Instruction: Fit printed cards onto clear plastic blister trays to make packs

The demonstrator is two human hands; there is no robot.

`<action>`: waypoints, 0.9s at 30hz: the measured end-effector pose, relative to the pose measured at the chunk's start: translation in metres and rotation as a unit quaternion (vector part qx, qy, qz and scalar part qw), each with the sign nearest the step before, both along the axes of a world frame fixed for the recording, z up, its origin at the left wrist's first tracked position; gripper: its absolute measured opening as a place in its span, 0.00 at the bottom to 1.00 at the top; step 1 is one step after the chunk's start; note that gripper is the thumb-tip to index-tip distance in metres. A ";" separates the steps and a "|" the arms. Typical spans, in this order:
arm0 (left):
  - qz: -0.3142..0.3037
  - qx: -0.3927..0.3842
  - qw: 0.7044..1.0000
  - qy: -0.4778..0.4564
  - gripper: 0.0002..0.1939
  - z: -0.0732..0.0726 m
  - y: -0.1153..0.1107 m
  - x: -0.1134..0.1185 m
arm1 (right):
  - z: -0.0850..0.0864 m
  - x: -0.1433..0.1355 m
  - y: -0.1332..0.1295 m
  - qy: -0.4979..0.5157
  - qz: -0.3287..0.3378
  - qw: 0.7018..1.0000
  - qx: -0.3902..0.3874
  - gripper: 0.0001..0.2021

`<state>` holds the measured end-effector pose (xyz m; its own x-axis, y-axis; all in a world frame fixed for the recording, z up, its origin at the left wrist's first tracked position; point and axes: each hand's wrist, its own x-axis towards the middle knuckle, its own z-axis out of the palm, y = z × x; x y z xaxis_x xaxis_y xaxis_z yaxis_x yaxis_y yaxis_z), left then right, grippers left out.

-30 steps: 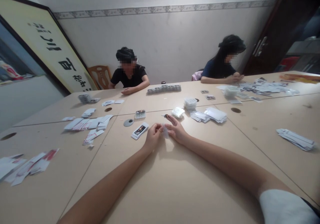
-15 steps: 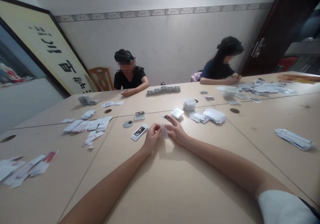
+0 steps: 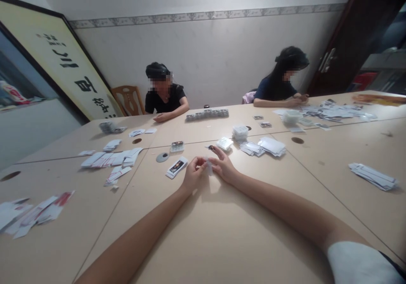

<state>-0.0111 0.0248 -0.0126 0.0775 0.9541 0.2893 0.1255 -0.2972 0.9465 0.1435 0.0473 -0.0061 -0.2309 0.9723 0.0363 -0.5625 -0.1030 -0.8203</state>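
Between my two hands, just above the table, is a thin pale see-through strip (image 3: 209,169). My left hand (image 3: 195,174) pinches it between thumb and fingertips. The fingers of my right hand (image 3: 224,165) are closed on its other side, and at their far tips a small dark printed label (image 3: 212,148) shows. Left of my left hand lies a stack of white cards with a dark printed label (image 3: 176,166) on top. Beyond it sits a clear plastic case (image 3: 177,147) with a dark label along its back edge.
Clear cases (image 3: 225,143) and white card stacks (image 3: 272,147) lie past my right hand. Paper piles (image 3: 111,159) cover the left; a card stack (image 3: 373,176) is far right. Two people sit opposite, near a row of cases (image 3: 207,114). A grey round cover (image 3: 163,157) lies nearby.
My fingers have shifted very slightly around the pale strip. The person at the far right has moved their hands a little. All else stays in place.
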 end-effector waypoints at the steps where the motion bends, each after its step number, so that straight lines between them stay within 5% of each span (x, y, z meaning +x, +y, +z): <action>1: 0.001 0.000 1.000 0.000 0.11 0.001 -0.001 0.000 | 0.000 0.000 -0.001 0.001 0.000 1.000 0.000 0.40; 27: 0.001 0.017 1.000 0.014 0.14 0.003 -0.003 0.003 | -0.002 0.000 0.001 0.001 0.006 1.000 0.006 0.35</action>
